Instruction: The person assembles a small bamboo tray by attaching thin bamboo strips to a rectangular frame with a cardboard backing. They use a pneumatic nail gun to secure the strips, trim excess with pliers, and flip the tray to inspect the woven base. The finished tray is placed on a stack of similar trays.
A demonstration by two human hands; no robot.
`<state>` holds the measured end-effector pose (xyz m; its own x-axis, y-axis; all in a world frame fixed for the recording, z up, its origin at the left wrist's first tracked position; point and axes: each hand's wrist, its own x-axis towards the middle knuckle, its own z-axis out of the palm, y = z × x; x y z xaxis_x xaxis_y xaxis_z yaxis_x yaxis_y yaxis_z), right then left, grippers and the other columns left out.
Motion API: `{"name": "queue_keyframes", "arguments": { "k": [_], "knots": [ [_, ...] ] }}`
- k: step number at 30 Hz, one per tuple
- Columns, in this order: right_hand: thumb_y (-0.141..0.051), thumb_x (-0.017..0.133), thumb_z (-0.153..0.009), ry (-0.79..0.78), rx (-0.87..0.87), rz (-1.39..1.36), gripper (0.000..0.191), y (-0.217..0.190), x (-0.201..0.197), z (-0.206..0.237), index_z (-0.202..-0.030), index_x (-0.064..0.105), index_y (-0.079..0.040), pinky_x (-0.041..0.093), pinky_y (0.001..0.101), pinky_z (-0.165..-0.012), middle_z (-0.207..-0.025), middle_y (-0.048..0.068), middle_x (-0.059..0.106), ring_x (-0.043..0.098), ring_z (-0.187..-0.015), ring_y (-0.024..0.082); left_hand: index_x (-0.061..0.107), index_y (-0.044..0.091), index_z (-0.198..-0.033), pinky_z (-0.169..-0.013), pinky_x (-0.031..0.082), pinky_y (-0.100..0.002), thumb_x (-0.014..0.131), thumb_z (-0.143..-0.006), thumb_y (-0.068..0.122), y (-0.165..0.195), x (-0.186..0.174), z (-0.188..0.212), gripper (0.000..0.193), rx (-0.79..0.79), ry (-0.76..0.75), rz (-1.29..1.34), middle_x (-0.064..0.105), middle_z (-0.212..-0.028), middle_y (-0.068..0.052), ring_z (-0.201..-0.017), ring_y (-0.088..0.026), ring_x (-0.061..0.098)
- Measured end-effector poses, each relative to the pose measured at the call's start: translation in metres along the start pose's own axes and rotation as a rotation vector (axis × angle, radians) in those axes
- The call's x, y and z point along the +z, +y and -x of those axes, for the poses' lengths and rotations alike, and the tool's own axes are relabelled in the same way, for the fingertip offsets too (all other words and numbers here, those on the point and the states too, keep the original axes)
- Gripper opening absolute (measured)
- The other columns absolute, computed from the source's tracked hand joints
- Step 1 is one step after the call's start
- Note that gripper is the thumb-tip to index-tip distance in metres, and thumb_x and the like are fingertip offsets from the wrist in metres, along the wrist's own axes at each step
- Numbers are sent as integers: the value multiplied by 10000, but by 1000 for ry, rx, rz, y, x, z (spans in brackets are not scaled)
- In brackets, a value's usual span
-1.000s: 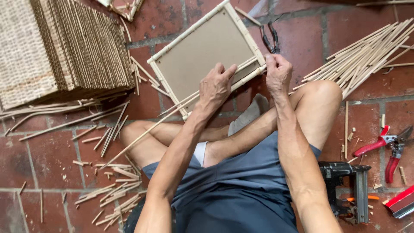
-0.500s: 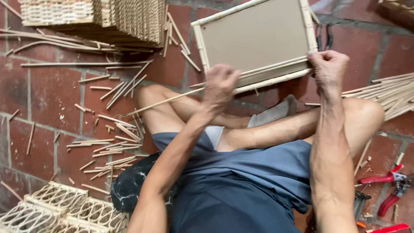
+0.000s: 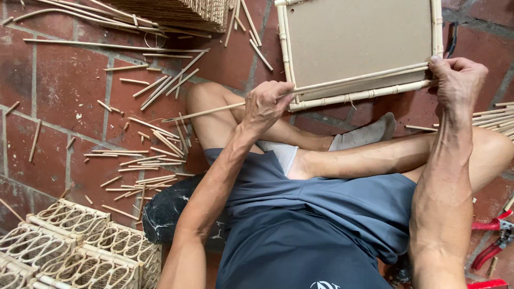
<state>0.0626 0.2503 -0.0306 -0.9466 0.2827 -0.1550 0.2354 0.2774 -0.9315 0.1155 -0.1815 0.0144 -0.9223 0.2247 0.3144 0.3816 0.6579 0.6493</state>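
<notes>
Here the rectangular pale-cane frame backed with brown board lies on the brick floor before the knees; left hand pinches a thin cane strip, right hand grips the frame's lower corner. Probably light, stiff; hold by rails, strip likely snaps

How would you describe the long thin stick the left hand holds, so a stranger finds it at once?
Start at the bamboo-edged brown board at the top. Along its lower rail runs one long pale cane stick, pinched by the left hand. Unlike the short offcuts on the brick floor, it crosses the bare knee.
</notes>
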Motion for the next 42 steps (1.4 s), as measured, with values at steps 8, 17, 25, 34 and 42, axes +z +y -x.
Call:
{"name": "queue_keyframes", "arguments": {
  "k": [8, 17, 25, 34, 42],
  "knots": [
    [-114, 808, -1080, 6, -14, -7, 178, 6, -1, 1, -988, 750, 27, 506, 258, -513, -819, 66, 700, 641, -632, 103, 719, 121, -997, -668, 537, -384, 806, -895, 212, 3, 7, 4, 163, 81, 85, -96, 654, -810, -43, -759, -242, 658],
    [-107, 805, -1081, 30, -37, 1, 151, 3, 0, 7, -1022, 762, 24, 523, 253, -534, -844, 73, 719, 653, -655, 98, 721, 132, -973, -653, 539, -364, 800, -883, 198, 7, 4, 2, 136, 71, 63, -73, 655, -799, -25, -744, -217, 662],
    [-128, 820, -1074, 6, -38, -9, 166, -4, 1, 11, -1034, 763, 23, 487, 236, -542, -847, 64, 724, 638, -656, 84, 696, 122, -934, -672, 533, -392, 811, -892, 193, 8, 4, 2, 141, 67, 23, -118, 651, -811, -50, -765, -245, 662],
    [-101, 625, -1036, 25, -148, 335, 175, 42, -68, -52, -1084, 755, 5, 563, 354, -730, -987, 143, 748, 711, -833, 234, 719, 93, -953, -666, 528, -397, 810, -862, 121, 26, 1, -1, 132, 54, -30, -97, 659, -788, -77, -739, -271, 659],
    [-211, 649, -1021, 20, -309, 708, 251, 54, -123, -29, -1198, 763, -73, 539, 489, -878, -1104, 210, 729, 684, -1017, 421, 743, 55, -997, -670, 520, -362, 780, -914, 102, 20, 8, 16, 102, -16, -91, -10, 671, -819, -114, -720, -248, 656]
  ]
}}
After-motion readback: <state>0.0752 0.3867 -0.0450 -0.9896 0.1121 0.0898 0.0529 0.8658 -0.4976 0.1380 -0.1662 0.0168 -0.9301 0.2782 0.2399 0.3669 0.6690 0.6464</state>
